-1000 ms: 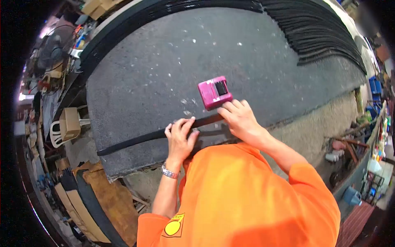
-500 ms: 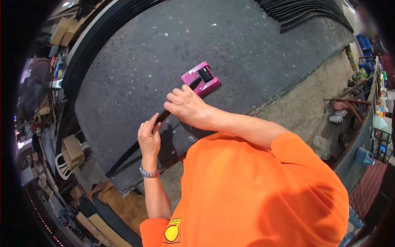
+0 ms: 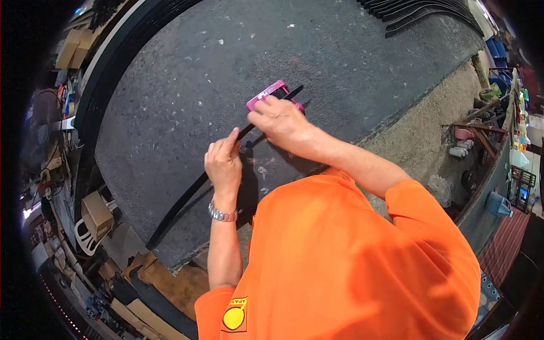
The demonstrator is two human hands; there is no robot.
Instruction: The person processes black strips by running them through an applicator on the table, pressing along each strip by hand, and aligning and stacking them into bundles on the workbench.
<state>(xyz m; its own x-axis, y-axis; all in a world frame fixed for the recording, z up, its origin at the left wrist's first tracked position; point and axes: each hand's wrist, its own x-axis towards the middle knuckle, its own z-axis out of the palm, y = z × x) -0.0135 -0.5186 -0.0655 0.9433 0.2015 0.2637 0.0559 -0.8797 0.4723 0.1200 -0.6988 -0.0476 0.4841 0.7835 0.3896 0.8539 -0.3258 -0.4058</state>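
Note:
A long black strap (image 3: 184,204) runs diagonally over the dark tabletop, its lower end near the left front corner. My left hand (image 3: 223,165), below a metal wristwatch, is closed around the strap's middle. Closer to the far end, my right hand (image 3: 281,120) also grips it, with most fingertips turned out of sight. The strap's tip passes over a small pink box (image 3: 266,93) that has a dark roller-like part. My right hand covers much of this box.
Several black curved strips (image 3: 430,14) lie side by side at the table's (image 3: 170,113) far right. A thick black band (image 3: 90,119) follows the left edge. Cardboard boxes (image 3: 96,212) and a white plastic chair (image 3: 83,238) stand to the left, bottles (image 3: 462,148) on the right.
Both hands have moved slightly right with the strap. Its tip now extends over and past the pink box, and my right hand covers more of the box.

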